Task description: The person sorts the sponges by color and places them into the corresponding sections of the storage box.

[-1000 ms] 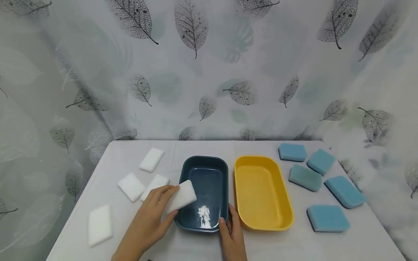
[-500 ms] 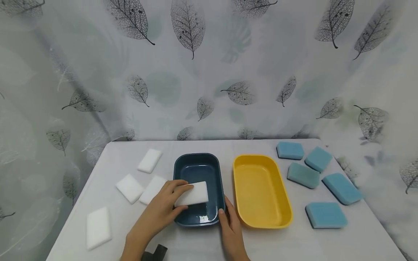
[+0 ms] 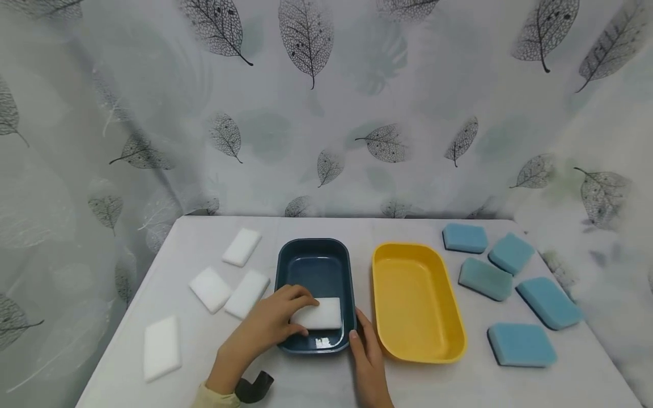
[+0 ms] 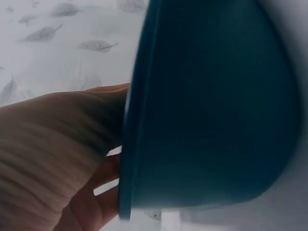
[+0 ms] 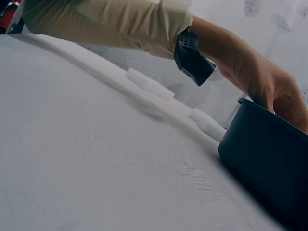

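Observation:
A white sponge lies in the near part of the dark blue tray. My left hand reaches over the tray's left rim and grips the sponge's left end between thumb and fingers. In the left wrist view the outer wall of the tray hides the sponge and the fingertips. My right hand holds the tray's near right corner, thumb at the rim and fingers along the outer side. In the right wrist view the left hand dips into the tray; the right hand is out of that view.
Several white sponges, such as one white block, lie on the left of the white-covered table. A yellow tray stands right of the blue one. Several blue sponges with dark undersides lie farther right. A leaf-patterned curtain hangs behind.
My left hand has carried the white sponge from above the tray's left rim down and right into the tray. The right hand stays at the tray's corner; the view shifts slightly.

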Motion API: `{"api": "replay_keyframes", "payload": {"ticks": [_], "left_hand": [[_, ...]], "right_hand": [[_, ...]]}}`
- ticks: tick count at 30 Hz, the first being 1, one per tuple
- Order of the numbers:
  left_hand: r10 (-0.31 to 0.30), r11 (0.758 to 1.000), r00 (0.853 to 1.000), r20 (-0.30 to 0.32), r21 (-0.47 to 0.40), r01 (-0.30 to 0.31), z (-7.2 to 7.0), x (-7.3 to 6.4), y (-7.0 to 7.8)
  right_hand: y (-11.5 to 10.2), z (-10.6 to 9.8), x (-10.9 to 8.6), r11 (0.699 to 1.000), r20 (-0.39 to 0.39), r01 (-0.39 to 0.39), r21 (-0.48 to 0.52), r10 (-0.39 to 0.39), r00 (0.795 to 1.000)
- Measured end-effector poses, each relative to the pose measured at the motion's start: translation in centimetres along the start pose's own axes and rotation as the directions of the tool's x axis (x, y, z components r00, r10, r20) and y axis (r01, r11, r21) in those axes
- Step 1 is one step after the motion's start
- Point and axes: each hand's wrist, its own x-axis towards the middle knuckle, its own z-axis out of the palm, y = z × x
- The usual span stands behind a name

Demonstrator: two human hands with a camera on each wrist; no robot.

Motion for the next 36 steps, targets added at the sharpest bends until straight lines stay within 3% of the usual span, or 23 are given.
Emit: {"api": "replay_keyframes", "payload": {"ticks": [10, 17, 28, 36], "left_hand": [[0.001, 1.000, 0.987, 0.160, -0.003, -0.001, 1.2, 0.6, 0.6], [-0.008, 1.000, 0.977, 0.213, -0.023, 0.014, 1.2, 0.5, 0.4], [-0.034, 0.999, 0.979, 0.202, 0.034, 0.028, 1.1, 0.7, 0.6], [-0.003, 1.000, 0.985, 0.175, 0.026, -0.001, 0.9, 0.6, 0.6]], "right_hand": [[-0.3, -0.2, -0.5, 1.000, -0.016, -0.020, -0.022, 0.020, 1.000], [-0.1, 0.0, -0.4, 1.000, 0.001, 0.001, -0.014, -0.001, 1.000], [0.0, 0.4, 0.3, 0.999, -0.035, 0.020, -0.033, -0.021, 0.999], [-0.2, 0.8, 0.0, 0.997, -0.084, 0.036, -0.066, -0.042, 0.996]]}}
